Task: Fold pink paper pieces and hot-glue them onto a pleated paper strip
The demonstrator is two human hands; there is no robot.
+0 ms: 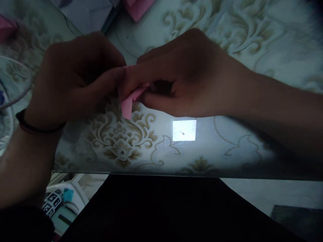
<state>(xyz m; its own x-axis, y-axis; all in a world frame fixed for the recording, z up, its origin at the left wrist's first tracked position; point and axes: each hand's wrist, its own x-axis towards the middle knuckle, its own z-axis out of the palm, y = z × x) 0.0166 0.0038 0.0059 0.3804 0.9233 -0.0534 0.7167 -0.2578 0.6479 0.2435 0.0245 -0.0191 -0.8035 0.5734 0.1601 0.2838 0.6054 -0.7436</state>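
Okay, I see the folded pink paper [127, 109] pinched in the fingers of both the left hand [63, 80] and right hand [199, 74], over the floral tablecloth [146, 154]; light, even pressure should best protect its creases.

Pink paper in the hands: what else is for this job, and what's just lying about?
In use:
- folded pink paper
- left hand and right hand, both on it

Lying about:
- pink piece at the top, maybe related
- pale folded piece, maybe too
- white loop
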